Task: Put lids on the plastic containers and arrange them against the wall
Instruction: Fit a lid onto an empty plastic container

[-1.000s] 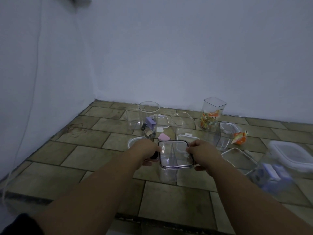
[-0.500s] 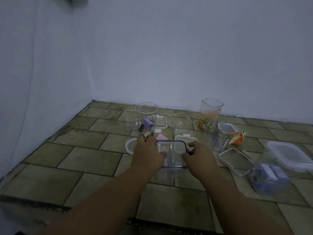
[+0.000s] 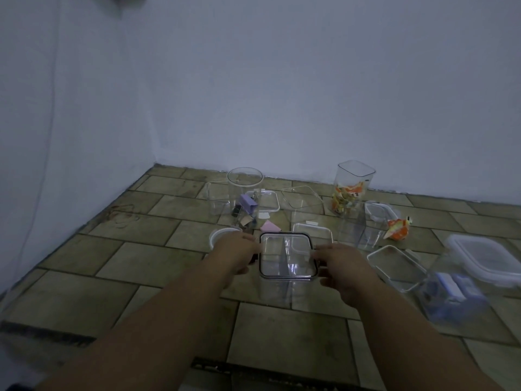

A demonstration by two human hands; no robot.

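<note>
Lid (image 3: 287, 255) on container (image 3: 275, 289); left hand (image 3: 236, 253), right hand (image 3: 342, 266) hold opposite edges.

The left forearm (image 3: 158, 320) and right forearm (image 3: 417, 334), both bare, reach forward from the lower corners and converge. The left hand (image 3: 238, 253) lies knuckles up, its fingers curled on the left edge of the square lid (image 3: 286, 256) with the thumb below. The right hand (image 3: 348, 268) mirrors it, fingers bent against the lid's right edge.
</note>
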